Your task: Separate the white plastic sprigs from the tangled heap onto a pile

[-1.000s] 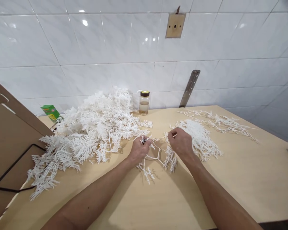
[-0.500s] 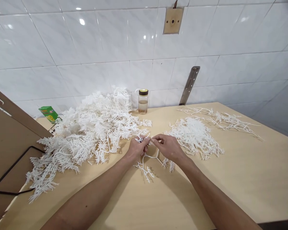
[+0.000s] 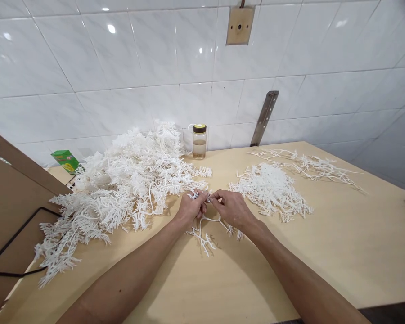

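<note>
Near the middle of the table, my left hand [image 3: 191, 208] is closed around a white plastic branch [image 3: 202, 238], whose forked twigs hang out below the fingers. My right hand [image 3: 232, 208] meets it from the right, thumb and forefinger pinched at the same branch, close to the left thumb tip. What exactly the right fingertips hold is too small to make out. A large heap of white branches [image 3: 128, 175] lies left of my hands. To their right is a smaller pile of short white sprigs [image 3: 272, 189].
Bare-looking white stems [image 3: 313, 168] lie at the table's back right. A bottle with liquid [image 3: 199, 143] stands near the tiled wall, with a metal bracket [image 3: 264, 118] leaning beside it. At the left are a green box [image 3: 66, 161] and a cardboard box [image 3: 20, 184].
My right fingertips have shifted slightly down and left against the branch. The twigs under my right hand hang a little differently. The view has tilted slightly.
</note>
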### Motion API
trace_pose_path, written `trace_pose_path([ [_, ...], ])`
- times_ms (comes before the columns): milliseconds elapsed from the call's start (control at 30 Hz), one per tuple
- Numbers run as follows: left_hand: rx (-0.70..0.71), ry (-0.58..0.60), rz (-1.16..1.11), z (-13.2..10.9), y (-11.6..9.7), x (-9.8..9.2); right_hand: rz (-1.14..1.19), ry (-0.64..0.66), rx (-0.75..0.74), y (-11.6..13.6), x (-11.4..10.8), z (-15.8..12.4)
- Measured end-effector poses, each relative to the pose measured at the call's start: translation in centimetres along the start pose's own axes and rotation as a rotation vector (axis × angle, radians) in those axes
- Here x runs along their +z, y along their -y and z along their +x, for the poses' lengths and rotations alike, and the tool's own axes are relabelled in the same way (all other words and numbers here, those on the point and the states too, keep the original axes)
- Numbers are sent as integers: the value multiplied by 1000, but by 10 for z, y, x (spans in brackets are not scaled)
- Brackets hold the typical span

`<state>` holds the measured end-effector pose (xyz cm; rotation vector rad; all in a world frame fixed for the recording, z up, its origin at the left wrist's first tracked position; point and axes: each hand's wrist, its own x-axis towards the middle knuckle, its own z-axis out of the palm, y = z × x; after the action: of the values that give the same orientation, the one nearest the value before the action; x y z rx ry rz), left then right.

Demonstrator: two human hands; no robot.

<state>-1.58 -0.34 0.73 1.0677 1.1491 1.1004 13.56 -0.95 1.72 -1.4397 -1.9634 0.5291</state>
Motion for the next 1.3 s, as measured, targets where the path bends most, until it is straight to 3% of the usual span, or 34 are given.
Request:
trace_pose_path([
  [433,-65,7,-91,2,0,-2,79,-18,-38,-1,2,-1],
  [600,12,67,-35,3,4,-3,78,-26,-58,-1,1,-2],
  [933,176,-76,239,2,13,0,-68,-49,-19,-4,15,-1],
  [1067,251,-59,265,2,12,0,-53,-68,22,-1,14,-2],
  [1300,109,48,251,1,5,-4,26,-38,-25,-2,7,-3],
])
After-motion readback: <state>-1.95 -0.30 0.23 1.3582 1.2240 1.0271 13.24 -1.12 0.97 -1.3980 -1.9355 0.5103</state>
